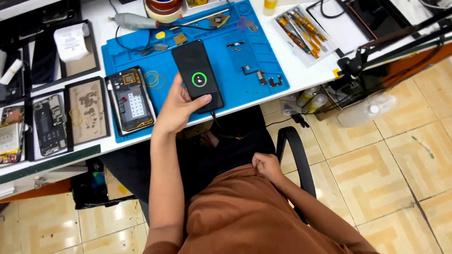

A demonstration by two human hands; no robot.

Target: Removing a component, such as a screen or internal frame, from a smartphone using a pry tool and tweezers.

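My left hand (176, 110) grips a black smartphone (197, 73) by its lower end, thumb across the bottom of the screen, which shows a green ring. A dark cable (221, 129) runs from the phone's bottom edge down toward my lap. The phone lies over the blue work mat (245, 70) on the white desk (301, 73). My right hand (264, 164) is closed in a loose fist near my waist, off the desk, holding nothing I can see.
An opened phone body (130, 99) lies on the mat's left part. Trays with phone parts (44, 124) sit at left. A screwdriver set (301, 30), a tape roll (163, 8) and a pen-shaped tool (134, 21) are at the back. A chair armrest (296, 155) is right of my lap.
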